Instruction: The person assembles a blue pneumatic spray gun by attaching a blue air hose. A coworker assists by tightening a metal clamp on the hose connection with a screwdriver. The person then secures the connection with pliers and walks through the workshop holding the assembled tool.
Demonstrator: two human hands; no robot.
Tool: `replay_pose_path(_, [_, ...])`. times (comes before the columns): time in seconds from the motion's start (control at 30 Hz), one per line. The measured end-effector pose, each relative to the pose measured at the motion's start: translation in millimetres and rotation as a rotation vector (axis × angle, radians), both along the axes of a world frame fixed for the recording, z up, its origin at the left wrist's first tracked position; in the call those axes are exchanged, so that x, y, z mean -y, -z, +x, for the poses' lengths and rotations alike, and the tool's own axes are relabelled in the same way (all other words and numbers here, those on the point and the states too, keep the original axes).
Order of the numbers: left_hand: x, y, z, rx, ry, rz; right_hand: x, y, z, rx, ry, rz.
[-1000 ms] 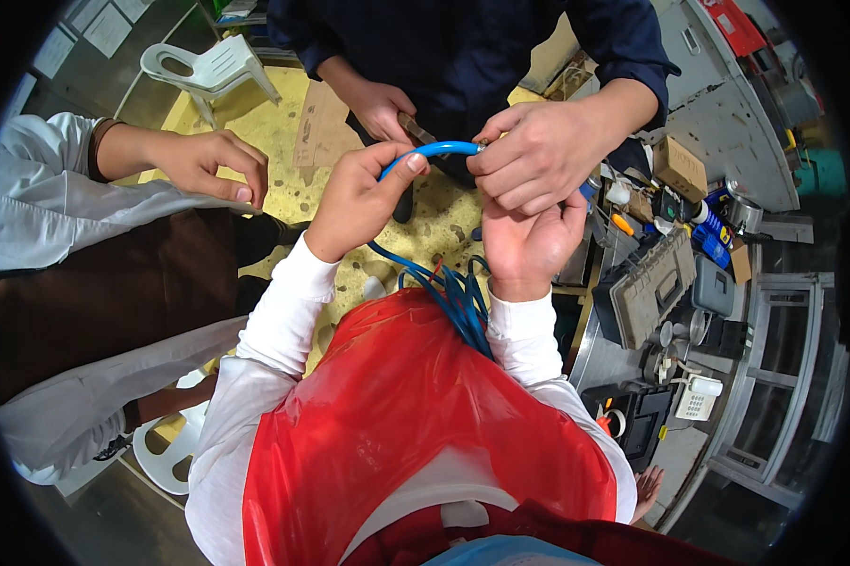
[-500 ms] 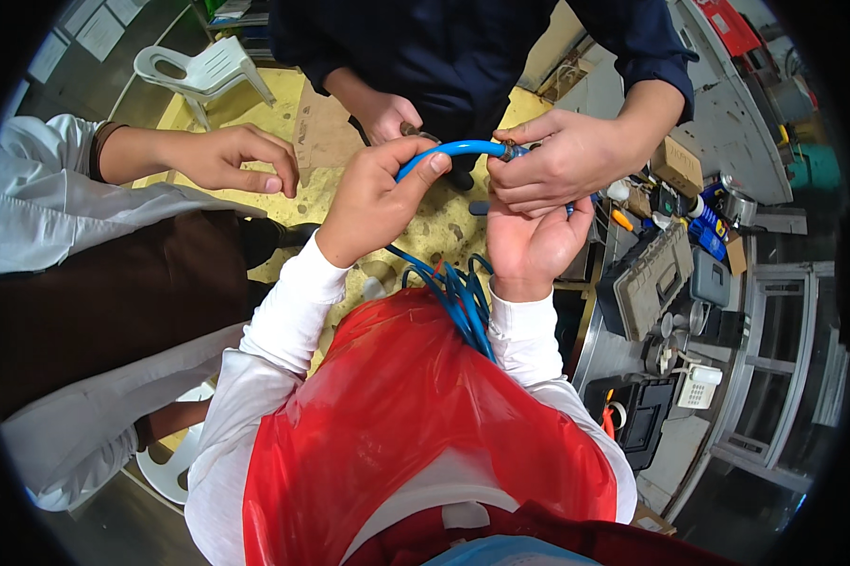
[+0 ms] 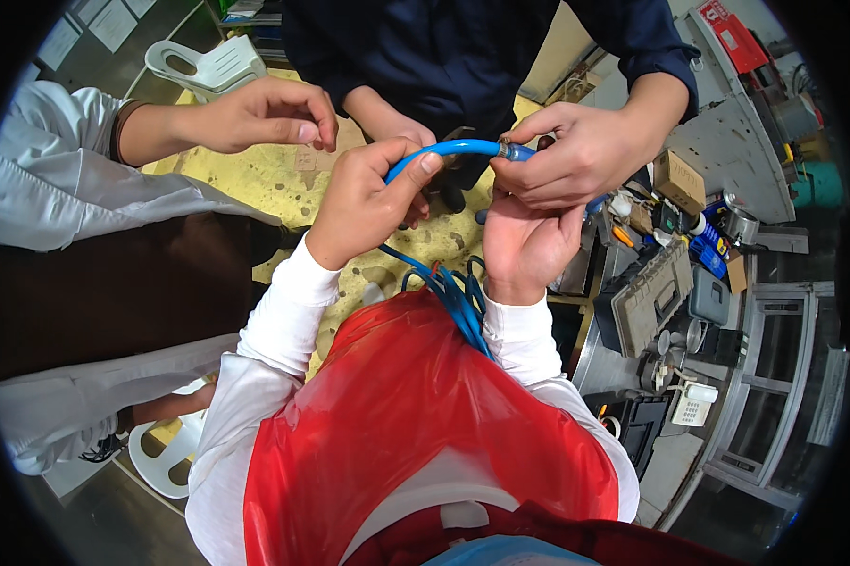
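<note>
My left hand (image 3: 364,200) is closed around a thick blue hose (image 3: 463,147), thumb on top. The hose arches to the right and ends in a metal clamp (image 3: 514,151). A co-worker in dark blue pinches that end with one hand (image 3: 581,156). Just beneath it, my right hand (image 3: 529,247) is turned palm up; its fingers are mostly hidden behind the co-worker's hand. Behind the hose, the co-worker's other hand (image 3: 401,130) is near a dark metal tool (image 3: 461,135), mostly covered. Loops of thinner blue hose (image 3: 458,302) hang before my red apron (image 3: 416,377).
At left, a second person's hand (image 3: 255,115) hovers near my left hand. To the right a bench holds a toolbox (image 3: 653,297), a black case (image 3: 633,424), a telephone (image 3: 695,404) and a cardboard box (image 3: 680,181). A white chair (image 3: 208,68) stands at the back left.
The second person's hand at left has moved up and right, closer to the hose. The facing co-worker's rear hand has shifted, and the metal tool shows farther right. My left hand keeps its grip.
</note>
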State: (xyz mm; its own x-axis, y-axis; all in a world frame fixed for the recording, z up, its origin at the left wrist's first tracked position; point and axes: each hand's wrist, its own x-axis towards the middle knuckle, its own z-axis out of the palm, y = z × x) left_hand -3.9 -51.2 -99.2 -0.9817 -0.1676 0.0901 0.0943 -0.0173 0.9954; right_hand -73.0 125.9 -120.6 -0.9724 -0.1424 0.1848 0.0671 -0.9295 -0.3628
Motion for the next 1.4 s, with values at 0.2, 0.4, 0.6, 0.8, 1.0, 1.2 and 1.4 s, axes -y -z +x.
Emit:
replay_pose_path(0.2, [-5.3, 2.2, 7.8, -0.032, -0.029, 0.090, -4.3, 4.3, -3.7, -0.093, -0.086, -0.038])
replay_pose_path(0.4, [-6.0, -0.6, 11.5, -0.022, -0.011, 0.099, -1.5, -2.1, -2.1, -0.073, -0.081, 0.028])
replay_pose_path(0.6, [-3.1, -0.7, 6.1, -0.091, -0.033, 0.057, 2.4, 0.0, -8.6, -0.063, -0.077, 0.089])
replay_pose_path(0.8, [-1.9, -3.6, -0.7, -0.087, -0.045, 0.041, 5.7, -5.6, -13.3, -0.067, -0.059, 0.107])
replay_pose_path(1.0, [-1.3, -4.8, -8.2, -0.153, -0.043, 0.057, 4.5, -6.6, -18.8, -0.123, -0.111, 0.103])
replay_pose_path(1.2, [0.5, 1.6, -15.2, -0.114, -0.048, 0.078, 6.7, -9.9, -20.1, -0.115, -0.071, 0.141])
replay_pose_path(1.4, [0.9, 4.2, -14.6, -0.111, -0.040, 0.091, 5.8, -6.5, -20.7, -0.084, -0.069, 0.136])
